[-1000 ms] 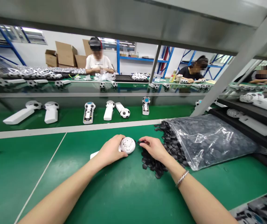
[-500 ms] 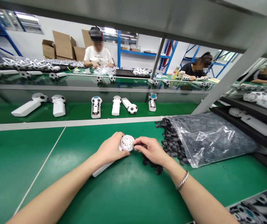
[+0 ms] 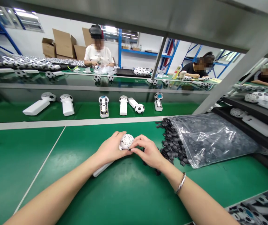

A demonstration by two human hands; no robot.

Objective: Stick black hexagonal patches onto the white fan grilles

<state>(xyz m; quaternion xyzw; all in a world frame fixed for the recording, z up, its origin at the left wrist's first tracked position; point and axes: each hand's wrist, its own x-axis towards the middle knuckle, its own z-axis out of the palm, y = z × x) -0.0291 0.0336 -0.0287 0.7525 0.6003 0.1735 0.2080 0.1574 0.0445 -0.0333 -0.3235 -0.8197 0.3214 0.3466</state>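
My left hand point(image 3: 111, 147) is wrapped round a white casing point(image 3: 126, 142) with a round openwork head. The casing's long white handle runs down and to the left beneath the hand, resting on or close to the green worktop. At the right side of the head, my right hand point(image 3: 146, 151) has thumb and fingers pinched together against the rim. Whatever lies between those fingertips is too small or hidden to make out. Loose small black pieces point(image 3: 174, 147) lie behind and beside the right hand, spilling from a clear plastic bag point(image 3: 215, 137).
Beyond a pale rail point(image 3: 42, 124), a green belt carries several football-headed white units point(image 3: 104, 106). Black trays point(image 3: 253, 120) with similar units stand at the right. A slanted metal post point(image 3: 227, 72) rises there. Co-workers sit across the line, one in a white shirt point(image 3: 98, 56).
My right hand has moved slightly left, its pinched fingers now against the casing's head. The units on the belt have shifted right. The left hand keeps its hold, nearly still.
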